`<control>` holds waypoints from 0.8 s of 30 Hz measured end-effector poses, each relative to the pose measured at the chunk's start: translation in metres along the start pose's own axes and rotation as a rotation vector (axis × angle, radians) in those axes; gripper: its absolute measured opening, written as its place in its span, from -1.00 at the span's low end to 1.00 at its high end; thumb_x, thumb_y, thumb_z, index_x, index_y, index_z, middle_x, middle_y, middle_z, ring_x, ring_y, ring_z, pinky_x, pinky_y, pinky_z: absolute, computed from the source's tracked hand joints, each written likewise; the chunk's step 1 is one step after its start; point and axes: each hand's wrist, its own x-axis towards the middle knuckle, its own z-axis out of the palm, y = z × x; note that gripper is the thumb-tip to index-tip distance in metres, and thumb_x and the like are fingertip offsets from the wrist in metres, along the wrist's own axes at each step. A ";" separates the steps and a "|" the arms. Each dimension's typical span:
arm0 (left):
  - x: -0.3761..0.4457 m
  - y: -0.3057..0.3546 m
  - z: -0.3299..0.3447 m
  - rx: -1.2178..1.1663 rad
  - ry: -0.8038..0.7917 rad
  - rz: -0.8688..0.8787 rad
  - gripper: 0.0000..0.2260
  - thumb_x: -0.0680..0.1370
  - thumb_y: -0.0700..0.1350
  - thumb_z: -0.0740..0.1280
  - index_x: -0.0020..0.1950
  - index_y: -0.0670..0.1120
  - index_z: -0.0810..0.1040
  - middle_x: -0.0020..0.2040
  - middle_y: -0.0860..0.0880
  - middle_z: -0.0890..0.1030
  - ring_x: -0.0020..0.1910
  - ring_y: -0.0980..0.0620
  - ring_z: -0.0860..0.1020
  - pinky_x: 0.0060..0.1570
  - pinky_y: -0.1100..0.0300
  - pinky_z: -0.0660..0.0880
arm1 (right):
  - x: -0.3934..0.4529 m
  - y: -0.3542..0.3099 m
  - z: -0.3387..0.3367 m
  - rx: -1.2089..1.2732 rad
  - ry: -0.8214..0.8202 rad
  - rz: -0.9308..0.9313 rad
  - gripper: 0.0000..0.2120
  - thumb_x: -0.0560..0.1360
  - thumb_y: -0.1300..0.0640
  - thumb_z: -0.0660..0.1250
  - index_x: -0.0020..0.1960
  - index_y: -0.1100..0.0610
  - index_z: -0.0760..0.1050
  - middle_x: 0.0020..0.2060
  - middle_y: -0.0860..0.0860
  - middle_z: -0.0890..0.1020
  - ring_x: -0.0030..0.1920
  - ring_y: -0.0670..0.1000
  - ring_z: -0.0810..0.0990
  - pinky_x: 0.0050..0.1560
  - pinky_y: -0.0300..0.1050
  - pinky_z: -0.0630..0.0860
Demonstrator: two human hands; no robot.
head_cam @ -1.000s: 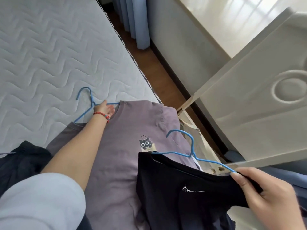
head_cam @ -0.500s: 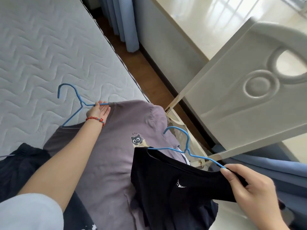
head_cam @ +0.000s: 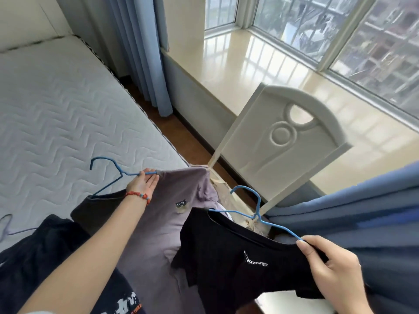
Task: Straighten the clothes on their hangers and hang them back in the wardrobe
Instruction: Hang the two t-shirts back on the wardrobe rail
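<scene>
I see my left hand (head_cam: 145, 181) reaching forward over the mattress (head_cam: 68, 114), its grip pinching the arm of a blue wire hanger (head_cam: 108, 172) right at the collar of a mauve T-shirt (head_cam: 158, 223). That shirt lies spread on the bed, a small cat print on its chest, and the hanger's hook points away from me above the quilted cover. A red bead bracelet (head_cam: 138, 196) circles the left wrist. My right hand (head_cam: 333, 270) has its grip pressed together around the shoulder of a black T-shirt (head_cam: 238, 264), thumb on top, over the end of a second blue hanger (head_cam: 258, 211). The black shirt hangs crookedly from it, raised above the mauve one. More dark clothes (head_cam: 40, 257) lie at lower left. Beyond stand a white chair back (head_cam: 294, 141), blue curtains (head_cam: 140, 53) and a sunlit window sill (head_cam: 249, 64).
</scene>
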 end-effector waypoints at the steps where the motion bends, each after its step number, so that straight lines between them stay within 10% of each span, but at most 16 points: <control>1: -0.016 0.001 0.005 0.065 -0.023 -0.019 -0.72 0.65 -0.15 -0.02 0.02 -0.23 0.44 0.44 -0.18 0.31 0.42 -0.09 0.31 0.37 0.15 0.26 | -0.012 -0.001 -0.011 0.006 0.013 0.003 -0.73 0.35 0.07 0.42 -0.13 -0.28 0.43 -0.19 -0.50 0.53 -0.21 -0.33 0.52 -0.25 -0.45 0.37; 7: -0.125 -0.003 0.030 0.259 -0.200 0.039 -0.61 0.64 -0.14 -0.01 0.43 -0.29 0.18 0.44 -0.21 0.30 0.42 -0.10 0.31 0.40 0.19 0.25 | -0.082 -0.002 -0.075 0.006 0.103 0.090 -0.58 0.32 0.23 0.50 -0.13 -0.26 0.44 -0.27 -0.52 0.52 -0.19 -0.20 0.53 -0.20 -0.43 0.35; 14: -0.264 -0.013 0.060 0.108 -0.411 0.049 -0.76 0.63 -0.17 0.06 -0.12 -0.19 0.46 -0.07 -0.11 0.54 0.11 -0.05 0.52 0.19 0.04 0.41 | -0.160 -0.005 -0.158 -0.005 0.283 0.036 -0.62 0.34 0.20 0.49 -0.16 -0.26 0.45 -0.24 -0.43 0.54 -0.25 -0.08 0.51 -0.25 -0.33 0.36; 20: -0.369 -0.011 0.073 0.121 -0.597 0.192 -0.79 0.61 -0.20 0.12 -0.14 -0.20 0.48 -0.33 -0.07 0.66 -0.36 0.05 0.66 -0.15 0.17 0.62 | -0.212 -0.018 -0.221 -0.022 0.407 0.055 -0.84 0.38 0.15 0.45 -0.16 -0.10 0.54 -0.23 -0.46 0.51 -0.16 -0.08 0.48 -0.20 -0.28 0.33; 24: -0.426 0.006 0.063 0.133 -0.661 0.234 -0.79 0.61 -0.19 0.13 -0.16 -0.18 0.49 -0.36 -0.04 0.67 -0.27 0.04 0.63 -0.11 0.16 0.60 | -0.241 -0.031 -0.256 -0.019 0.458 0.043 -0.88 0.40 0.13 0.43 -0.25 -0.07 0.59 -0.33 -0.54 0.49 -0.18 -0.12 0.47 -0.23 -0.40 0.34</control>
